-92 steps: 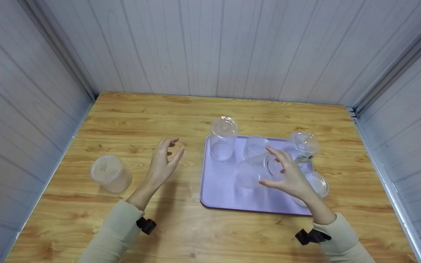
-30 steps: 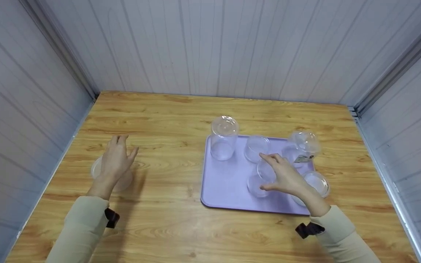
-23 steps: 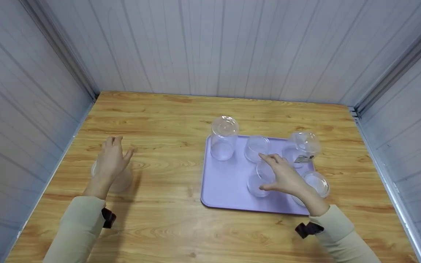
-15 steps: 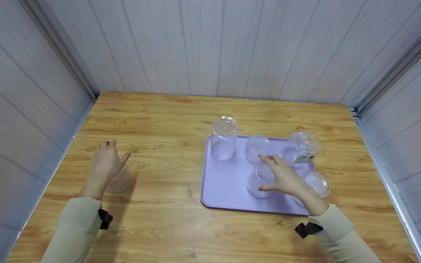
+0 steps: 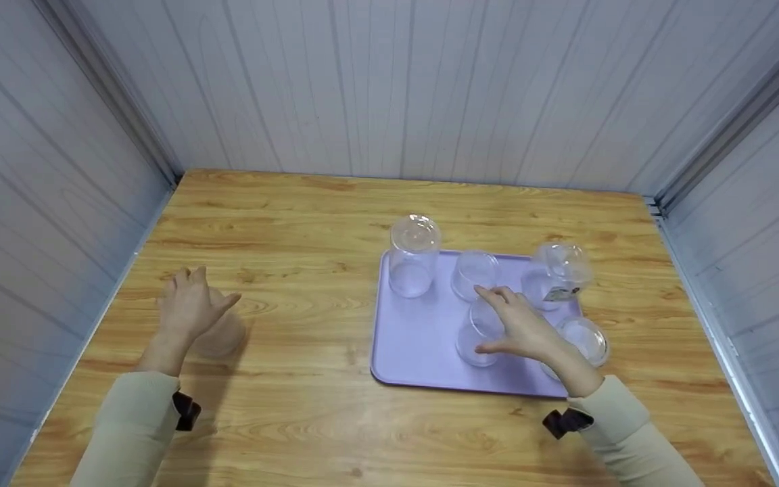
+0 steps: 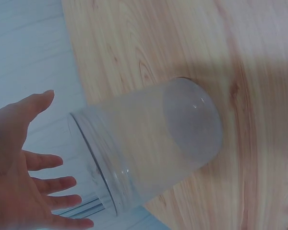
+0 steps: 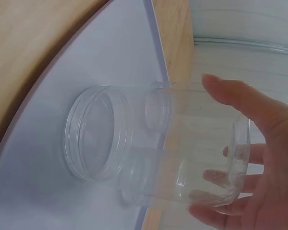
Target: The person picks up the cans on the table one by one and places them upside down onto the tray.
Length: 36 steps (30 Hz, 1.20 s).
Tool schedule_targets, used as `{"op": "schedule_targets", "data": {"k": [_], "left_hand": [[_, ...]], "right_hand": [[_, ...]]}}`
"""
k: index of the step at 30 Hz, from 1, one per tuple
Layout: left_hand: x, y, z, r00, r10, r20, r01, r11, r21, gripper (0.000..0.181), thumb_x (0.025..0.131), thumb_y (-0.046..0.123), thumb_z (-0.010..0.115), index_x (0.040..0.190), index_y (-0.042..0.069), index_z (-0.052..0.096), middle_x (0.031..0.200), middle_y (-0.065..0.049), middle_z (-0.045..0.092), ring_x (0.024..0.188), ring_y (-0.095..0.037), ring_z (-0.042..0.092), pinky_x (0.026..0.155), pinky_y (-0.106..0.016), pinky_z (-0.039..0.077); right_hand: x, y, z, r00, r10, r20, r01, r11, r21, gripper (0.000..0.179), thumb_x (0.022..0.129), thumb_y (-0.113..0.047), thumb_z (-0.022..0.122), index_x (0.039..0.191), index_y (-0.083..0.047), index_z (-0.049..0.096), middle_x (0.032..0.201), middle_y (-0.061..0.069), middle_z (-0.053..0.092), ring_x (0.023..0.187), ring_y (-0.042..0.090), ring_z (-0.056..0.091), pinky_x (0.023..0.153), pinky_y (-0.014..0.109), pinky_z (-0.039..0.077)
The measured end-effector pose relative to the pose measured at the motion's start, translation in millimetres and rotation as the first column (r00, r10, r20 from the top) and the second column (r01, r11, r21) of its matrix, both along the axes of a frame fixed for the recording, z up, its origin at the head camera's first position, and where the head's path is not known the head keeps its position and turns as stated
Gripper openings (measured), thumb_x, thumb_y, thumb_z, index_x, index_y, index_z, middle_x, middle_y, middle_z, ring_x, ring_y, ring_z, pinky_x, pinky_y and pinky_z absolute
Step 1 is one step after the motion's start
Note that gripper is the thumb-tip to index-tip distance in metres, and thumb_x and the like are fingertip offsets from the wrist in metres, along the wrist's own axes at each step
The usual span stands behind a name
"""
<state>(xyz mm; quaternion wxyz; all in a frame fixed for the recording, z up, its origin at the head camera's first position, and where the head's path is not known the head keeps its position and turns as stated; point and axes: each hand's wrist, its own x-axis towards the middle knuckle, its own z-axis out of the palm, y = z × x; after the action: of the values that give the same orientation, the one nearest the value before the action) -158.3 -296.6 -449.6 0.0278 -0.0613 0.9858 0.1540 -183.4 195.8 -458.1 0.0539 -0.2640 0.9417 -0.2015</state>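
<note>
My left hand [image 5: 188, 306] hovers over the top of a cloudy plastic jar [image 5: 222, 338] standing at the left of the wooden table. Its fingers are spread at the jar's upper end, as the left wrist view shows, and the hand partly hides that end. On the lilac tray [image 5: 406, 348], a clear plastic jar [image 5: 474, 346] stands with its ridged rim [image 7: 93, 134] down. My right hand [image 5: 523, 328] grips this jar near its upturned base, thumb on one side and fingers curved round the other; some fingers show through the clear wall.
Other clear jars stand on the tray: a tall one [image 5: 415, 267] at the back left, a round one [image 5: 476, 267] at the back middle, a labelled one [image 5: 560, 274] at the back right, and one [image 5: 585, 341] at the right edge. White panel walls [image 5: 376, 88] enclose the table.
My left hand has moved left, from beside the tray to over the cloudy jar. The right hand's jar, tilted earlier, now stands rim down on the tray; that hand has since shifted only slightly.
</note>
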Motion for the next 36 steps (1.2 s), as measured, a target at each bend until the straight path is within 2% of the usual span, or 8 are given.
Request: {"op": "schedule_targets", "data": {"k": [6, 13, 17, 21, 24, 29, 36], "left_hand": [[4.6, -4.2, -1.6, 1.0, -0.007, 0.024, 0.007, 1.0, -0.011, 0.094, 0.079, 0.058, 0.051, 0.131, -0.015, 0.023, 0.127, -0.043, 0.019, 0.112, -0.058, 0.019, 0.074, -0.072, 0.028], [7.2, -6.8, -4.3, 0.997, 0.011, 0.076, -0.014, 0.999, 0.047, 0.098, 0.076, 0.06, 0.054, 0.134, -0.011, 0.018, 0.13, -0.041, 0.014, 0.113, -0.06, 0.016, 0.073, -0.075, 0.024], [7.5, -8.4, -6.0, 0.995, 0.015, 0.098, -0.024, 0.996, 0.084, 0.103, 0.074, 0.062, 0.055, 0.135, -0.011, 0.014, 0.131, -0.041, 0.011, 0.112, -0.061, 0.015, 0.073, -0.076, 0.023], [8.1, -9.5, -7.2, 0.997, -0.02, 0.077, 0.013, 0.997, 0.082, 0.101, 0.076, 0.056, 0.058, 0.133, -0.015, 0.014, 0.128, -0.044, 0.013, 0.108, -0.064, 0.02, 0.077, -0.071, 0.028], [8.6, -9.8, -7.6, 0.997, -0.04, 0.065, 0.035, 0.996, 0.079, 0.097, 0.077, 0.05, 0.06, 0.132, -0.017, 0.016, 0.125, -0.046, 0.016, 0.105, -0.065, 0.023, 0.079, -0.067, 0.032], [9.2, -10.0, -8.0, 0.998, -0.046, 0.047, 0.042, 0.995, 0.087, 0.094, 0.076, 0.044, 0.064, 0.13, -0.018, 0.019, 0.122, -0.047, 0.019, 0.102, -0.066, 0.025, 0.077, -0.067, 0.033], [10.6, -11.0, -12.5, 0.996, -0.07, -0.05, 0.074, 0.994, 0.075, 0.085, 0.076, 0.037, 0.066, 0.124, -0.021, 0.028, 0.116, -0.047, 0.028, 0.101, -0.061, 0.032, 0.086, -0.067, 0.024]], "right_hand": [[0.5, -1, -1.2, 1.0, 0.008, -0.015, -0.008, 1.0, -0.01, 0.096, 0.057, -0.037, 0.08, 0.135, -0.004, 0.034, 0.117, 0.02, 0.044, 0.102, 0.038, 0.045, 0.085, 0.048, 0.04], [1.7, -1, -1.9, 1.0, -0.006, 0.001, 0.006, 1.0, -0.028, 0.096, 0.059, -0.033, 0.081, 0.135, -0.003, 0.032, 0.119, 0.022, 0.042, 0.104, 0.04, 0.043, 0.086, 0.05, 0.039], [2.0, -1, -2.5, 1.0, -0.002, 0.025, 0.004, 0.998, -0.059, 0.097, 0.059, -0.03, 0.081, 0.136, -0.001, 0.03, 0.124, 0.025, 0.037, 0.109, 0.041, 0.041, 0.094, 0.054, 0.03], [2.8, -1, -2.8, 1.0, -0.003, 0.024, 0.005, 0.997, -0.077, 0.096, 0.059, -0.029, 0.081, 0.136, -0.001, 0.03, 0.128, 0.027, 0.033, 0.113, 0.041, 0.039, 0.096, 0.055, 0.027], [3.7, 0, -2.3, 1.0, -0.006, 0.008, 0.007, 0.996, -0.084, 0.094, 0.06, -0.03, 0.081, 0.135, -0.002, 0.032, 0.129, 0.026, 0.033, 0.113, 0.043, 0.037, 0.091, 0.054, 0.034], [4.9, 0, -0.7, 1.0, -0.005, -0.001, 0.005, 0.995, -0.101, 0.092, 0.062, -0.031, 0.08, 0.135, -0.003, 0.032, 0.13, 0.023, 0.033, 0.113, 0.041, 0.036, 0.087, 0.053, 0.038], [5.6, 2, 1.1, 1.0, 0.001, 0.019, 0.001, 0.992, -0.124, 0.087, 0.066, -0.032, 0.077, 0.135, -0.003, 0.032, 0.13, 0.023, 0.032, 0.115, 0.041, 0.034, 0.089, 0.052, 0.036]]}}
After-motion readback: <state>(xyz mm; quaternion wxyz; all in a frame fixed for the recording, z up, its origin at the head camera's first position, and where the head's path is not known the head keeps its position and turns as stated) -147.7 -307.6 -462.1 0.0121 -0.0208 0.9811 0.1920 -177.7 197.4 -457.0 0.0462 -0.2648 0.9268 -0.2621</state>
